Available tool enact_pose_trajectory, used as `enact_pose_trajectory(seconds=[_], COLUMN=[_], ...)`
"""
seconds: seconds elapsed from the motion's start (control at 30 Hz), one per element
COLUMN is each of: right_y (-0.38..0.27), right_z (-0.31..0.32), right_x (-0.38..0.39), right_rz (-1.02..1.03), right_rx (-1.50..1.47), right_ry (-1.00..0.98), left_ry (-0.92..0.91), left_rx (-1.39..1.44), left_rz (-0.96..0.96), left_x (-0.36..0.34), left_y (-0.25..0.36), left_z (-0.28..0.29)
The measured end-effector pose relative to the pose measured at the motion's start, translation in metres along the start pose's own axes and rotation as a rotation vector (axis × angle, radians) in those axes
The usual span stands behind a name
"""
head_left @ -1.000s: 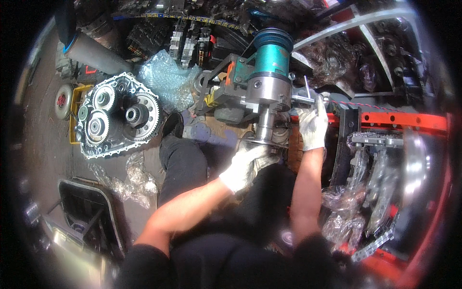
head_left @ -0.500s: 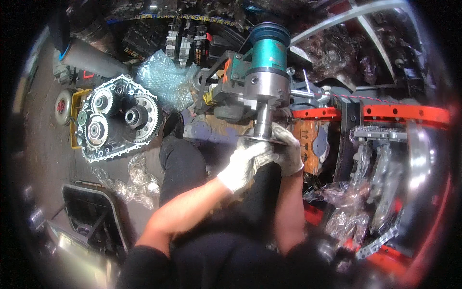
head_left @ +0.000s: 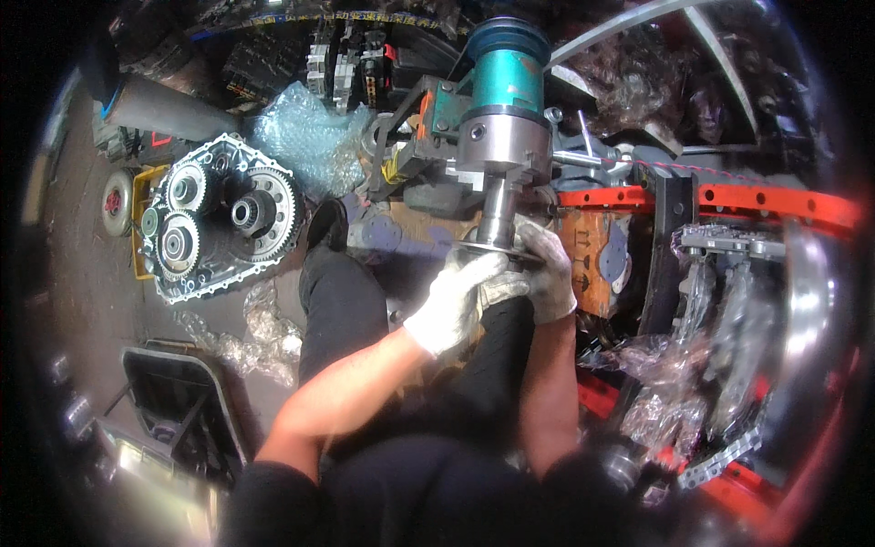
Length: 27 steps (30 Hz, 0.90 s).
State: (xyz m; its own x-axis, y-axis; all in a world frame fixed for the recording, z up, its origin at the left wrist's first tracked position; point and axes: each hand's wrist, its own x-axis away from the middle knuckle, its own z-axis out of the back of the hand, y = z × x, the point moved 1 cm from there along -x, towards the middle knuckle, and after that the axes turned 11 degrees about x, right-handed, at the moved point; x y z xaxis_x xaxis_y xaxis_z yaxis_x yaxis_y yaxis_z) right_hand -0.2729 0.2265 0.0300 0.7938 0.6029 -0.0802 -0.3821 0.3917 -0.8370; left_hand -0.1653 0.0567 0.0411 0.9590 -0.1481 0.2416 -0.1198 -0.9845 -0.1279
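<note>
Change observed: the right hand [head_left: 547, 273], a second ago up at the side of the steel collar right of centre, has come down and now sits at the base of the steel shaft [head_left: 499, 214], just beside the left hand [head_left: 460, 301]. The left hand has held its place throughout. Judgement: both hands are now committed to the same part, so the work has passed from steadying the upper assembly to handling the flange disc [head_left: 497, 255] at the shaft's lower end.

Fingers: both hands are gloved in white. The left hand's fingers are curled closed under and around the disc rim; the right hand's fingers wrap the disc's far side, touching it. How firm either hold is cannot be told.

Location and attitude: the shaft stands just above frame centre, hanging below the teal cylinder unit [head_left: 503, 77]. Its long axis runs near vertical in the picture, leaning slightly left toward the bottom, the free end pointing down toward the person's lap. The disc lies square across that axis.

Adjacent: an open gear housing [head_left: 219, 214] lies on the floor at left, well apart.
</note>
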Motion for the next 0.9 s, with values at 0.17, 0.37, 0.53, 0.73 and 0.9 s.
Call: enact_pose_trajectory(seconds=[0.17,0.37,0.53,0.73,0.9], right_y=[-0.011,-0.025,-0.031,-0.029,-0.023], right_z=[-0.004,-0.015,-0.013,-0.005,-0.001], right_x=[-0.012,-0.017,-0.018,-0.018,-0.016], right_rz=[0.231,0.07,-0.203,-0.191,-0.005], right_rx=[0.081,-0.137,-0.359,-0.313,-0.148], right_ry=[0.109,0.085,0.061,-0.004,0.068], left_ry=[0.053,0.148,0.033,0.106,-0.003], left_rx=[-0.425,-0.157,-0.094,0.021,0.069], left_rz=[-0.033,-0.042,-0.151,-0.081,-0.024], left_x=[0.008,0.0,-0.004,-0.004,-0.005], left_y=[0.009,0.004,0.0,-0.009,-0.009], left_z=[0.002,0.005,0.004,0.011,0.02])
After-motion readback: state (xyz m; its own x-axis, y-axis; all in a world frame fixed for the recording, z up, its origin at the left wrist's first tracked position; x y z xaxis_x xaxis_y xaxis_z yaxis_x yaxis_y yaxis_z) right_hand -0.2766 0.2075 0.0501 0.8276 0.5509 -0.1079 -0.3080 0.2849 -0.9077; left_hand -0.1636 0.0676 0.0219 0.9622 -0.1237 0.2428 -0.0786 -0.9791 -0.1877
